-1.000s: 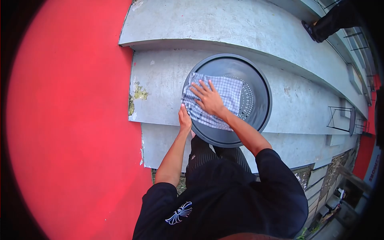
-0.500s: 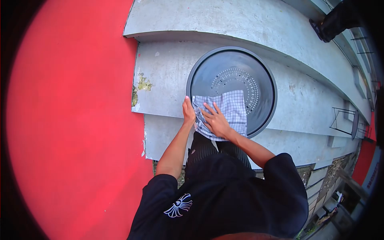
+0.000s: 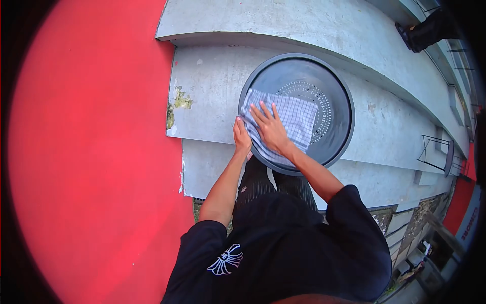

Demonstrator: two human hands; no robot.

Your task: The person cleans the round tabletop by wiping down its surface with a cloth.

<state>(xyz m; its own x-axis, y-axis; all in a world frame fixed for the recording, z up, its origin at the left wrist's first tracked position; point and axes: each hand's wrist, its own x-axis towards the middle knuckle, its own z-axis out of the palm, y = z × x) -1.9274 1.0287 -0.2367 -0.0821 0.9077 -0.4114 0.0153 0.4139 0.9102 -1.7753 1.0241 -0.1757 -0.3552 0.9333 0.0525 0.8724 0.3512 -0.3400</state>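
Working a cloth [image 3: 299,117] across a tray [image 3: 331,144], above steps [image 3: 207,101]
Just slid up off the near rim [image 3: 277,168], baring it; pressing right hand [image 3: 272,131] flat, fingers apart; steadying the tray with left hand [image 3: 242,136], grip partly hidden.

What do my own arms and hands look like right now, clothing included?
Your left hand and right hand are ungloved, with no ring, watch or bracelet visible. Your forearms are bare below the loose black short sleeves of a black top, which bears a white, wing-like emblem near the left sleeve.

Room between cloth [image 3: 301,119] and far rim [image 3: 297,56]
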